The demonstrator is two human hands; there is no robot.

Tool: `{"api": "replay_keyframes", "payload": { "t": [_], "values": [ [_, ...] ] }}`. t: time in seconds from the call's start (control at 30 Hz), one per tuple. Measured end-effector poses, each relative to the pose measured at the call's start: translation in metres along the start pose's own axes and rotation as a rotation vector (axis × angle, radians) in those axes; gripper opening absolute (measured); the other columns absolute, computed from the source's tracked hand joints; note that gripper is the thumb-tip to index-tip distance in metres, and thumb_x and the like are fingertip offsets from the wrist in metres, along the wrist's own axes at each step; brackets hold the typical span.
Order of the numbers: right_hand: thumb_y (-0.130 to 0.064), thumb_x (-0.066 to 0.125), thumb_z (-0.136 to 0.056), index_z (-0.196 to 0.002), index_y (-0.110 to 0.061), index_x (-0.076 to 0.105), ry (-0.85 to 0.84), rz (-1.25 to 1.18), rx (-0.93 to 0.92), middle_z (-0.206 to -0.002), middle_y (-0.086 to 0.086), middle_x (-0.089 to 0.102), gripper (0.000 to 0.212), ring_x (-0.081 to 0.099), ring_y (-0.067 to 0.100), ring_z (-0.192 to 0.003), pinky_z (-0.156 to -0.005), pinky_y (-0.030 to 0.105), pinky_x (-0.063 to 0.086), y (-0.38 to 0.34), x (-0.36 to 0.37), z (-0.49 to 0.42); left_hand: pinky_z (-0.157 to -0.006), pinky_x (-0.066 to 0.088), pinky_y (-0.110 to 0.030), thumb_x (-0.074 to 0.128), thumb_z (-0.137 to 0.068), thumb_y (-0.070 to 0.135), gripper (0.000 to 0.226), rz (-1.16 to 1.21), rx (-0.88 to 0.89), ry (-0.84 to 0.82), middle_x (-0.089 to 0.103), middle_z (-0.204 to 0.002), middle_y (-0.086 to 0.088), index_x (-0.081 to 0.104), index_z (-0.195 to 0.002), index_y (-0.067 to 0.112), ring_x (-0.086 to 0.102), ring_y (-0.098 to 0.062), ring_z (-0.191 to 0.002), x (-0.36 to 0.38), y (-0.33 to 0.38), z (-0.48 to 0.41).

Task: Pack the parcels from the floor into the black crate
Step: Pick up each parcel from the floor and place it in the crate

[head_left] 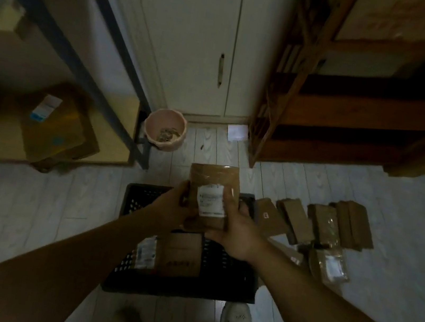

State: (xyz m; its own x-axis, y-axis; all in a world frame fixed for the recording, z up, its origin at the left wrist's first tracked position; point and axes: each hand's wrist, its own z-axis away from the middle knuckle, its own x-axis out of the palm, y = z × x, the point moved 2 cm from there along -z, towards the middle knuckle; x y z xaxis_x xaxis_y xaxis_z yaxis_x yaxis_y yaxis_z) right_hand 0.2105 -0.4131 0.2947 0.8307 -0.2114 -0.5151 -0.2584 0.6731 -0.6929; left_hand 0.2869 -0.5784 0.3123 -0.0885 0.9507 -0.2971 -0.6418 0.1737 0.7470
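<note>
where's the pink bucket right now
In the head view the pink bucket stands on the floor at the far end, left of centre, between the dark shelf leg and the white cupboard door.

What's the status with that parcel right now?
Left hand and right hand both grip labelled brown parcel above black crate. One parcel inside. Path clear.

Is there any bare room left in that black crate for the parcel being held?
Yes: the black crate shows bare floor right of the parcel inside, up to its right wall. Beyond that wall the parcels on the floor crowd together.
</note>
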Motion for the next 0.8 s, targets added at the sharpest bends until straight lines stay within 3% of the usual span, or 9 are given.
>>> {"api": "replay_keyframes", "payload": {
  "t": [0.07, 0.13, 0.23, 0.3, 0.37, 0.43, 0.5, 0.6, 0.8],
  "values": [
    [-0.042, 0.064, -0.086, -0.119, -0.054, -0.038, -0.018, -0.003, 0.023, -0.157, 0.015, -0.003, 0.108, 0.025, 0.033, -0.139, -0.115, 0.042, 0.026, 0.022, 0.030, -0.028, -0.102, 0.044, -0.043, 0.068, -0.083, 0.028, 0.068, -0.083, 0.018, 0.011, 0.045, -0.139, -0.008, 0.034, -0.141, 0.023, 0.046, -0.027, -0.126, 0.001, -0.039, -0.031],
    [-0.040, 0.063, -0.087, -0.126, -0.050, -0.035, -0.039, -0.019, 0.050, -0.157, 0.015, -0.004, 0.106, 0.022, 0.032, -0.141, -0.116, 0.041, 0.023, 0.048, 0.061, -0.056, -0.104, 0.041, -0.047, 0.066, -0.084, 0.025, 0.070, -0.123, 0.005, 0.010, 0.040, -0.142, -0.012, 0.030, -0.144, 0.020, 0.042, -0.030, -0.129, 0.009, -0.081, -0.059],
    [-0.038, 0.065, -0.086, -0.142, -0.034, -0.025, -0.091, -0.033, 0.096, -0.157, 0.013, -0.006, 0.106, 0.012, 0.029, -0.144, -0.117, 0.033, 0.012, 0.093, 0.106, -0.096, -0.103, 0.042, -0.045, 0.063, -0.086, 0.021, 0.064, -0.109, -0.023, 0.007, 0.046, -0.139, -0.008, 0.033, -0.143, 0.020, 0.045, -0.026, -0.127, 0.028, -0.146, -0.098],
    [-0.037, 0.066, -0.085, -0.146, -0.031, -0.020, -0.124, -0.031, 0.129, -0.157, 0.012, -0.003, 0.106, 0.013, 0.028, -0.144, -0.117, 0.031, 0.013, 0.121, 0.129, -0.119, -0.103, 0.043, -0.042, 0.061, -0.088, 0.020, 0.060, -0.091, -0.053, 0.006, 0.048, -0.137, -0.005, 0.035, -0.142, 0.019, 0.048, -0.025, -0.125, 0.042, -0.182, -0.121],
    [-0.036, 0.067, -0.085, -0.146, -0.031, -0.019, -0.139, -0.037, 0.144, -0.157, 0.012, 0.000, 0.106, 0.017, 0.028, -0.143, -0.117, 0.031, 0.017, 0.147, 0.147, -0.141, -0.102, 0.043, -0.033, 0.058, -0.090, 0.024, 0.059, -0.078, -0.100, 0.013, 0.047, -0.137, -0.001, 0.032, -0.143, 0.022, 0.049, -0.020, -0.121, 0.053, -0.213, -0.145],
    [-0.036, 0.067, -0.085, -0.146, -0.032, -0.019, -0.138, -0.032, 0.148, -0.157, 0.013, 0.000, 0.106, 0.017, 0.028, -0.142, -0.113, 0.027, 0.016, 0.170, 0.159, -0.161, -0.085, 0.044, -0.012, 0.056, -0.091, 0.028, 0.059, -0.060, -0.103, 0.033, 0.046, -0.129, 0.006, 0.029, -0.143, 0.026, 0.048, -0.010, -0.108, 0.063, -0.236, -0.166],
    [-0.037, 0.066, -0.085, -0.145, -0.034, -0.019, -0.118, -0.023, 0.137, -0.157, 0.013, -0.001, 0.105, 0.015, 0.029, -0.142, -0.112, 0.027, 0.016, 0.190, 0.170, -0.178, -0.069, 0.045, -0.006, 0.058, -0.091, 0.023, 0.057, -0.044, -0.079, 0.063, 0.048, -0.125, 0.007, 0.032, -0.141, 0.027, 0.047, -0.007, -0.101, 0.073, -0.254, -0.182],
    [-0.035, 0.067, -0.085, -0.142, -0.041, -0.020, -0.090, -0.035, 0.111, -0.157, 0.011, -0.008, 0.104, 0.012, 0.029, -0.143, -0.113, 0.030, 0.016, 0.208, 0.184, -0.198, -0.075, 0.049, -0.020, 0.062, -0.086, 0.012, 0.060, -0.017, -0.042, 0.108, 0.051, -0.124, 0.004, 0.035, -0.139, 0.024, 0.052, -0.014, -0.106, 0.084, -0.273, -0.200],
    [-0.035, 0.068, -0.082, -0.141, -0.043, -0.021, -0.033, -0.050, 0.103, -0.156, 0.011, -0.015, 0.107, 0.012, 0.030, -0.144, -0.117, 0.041, 0.022, 0.235, 0.211, -0.220, -0.083, 0.052, -0.035, 0.062, -0.086, 0.021, 0.061, -0.049, 0.013, 0.113, 0.048, -0.119, 0.010, 0.032, -0.138, 0.031, 0.053, -0.018, -0.109, 0.093, -0.299, -0.227]
  ]
}}
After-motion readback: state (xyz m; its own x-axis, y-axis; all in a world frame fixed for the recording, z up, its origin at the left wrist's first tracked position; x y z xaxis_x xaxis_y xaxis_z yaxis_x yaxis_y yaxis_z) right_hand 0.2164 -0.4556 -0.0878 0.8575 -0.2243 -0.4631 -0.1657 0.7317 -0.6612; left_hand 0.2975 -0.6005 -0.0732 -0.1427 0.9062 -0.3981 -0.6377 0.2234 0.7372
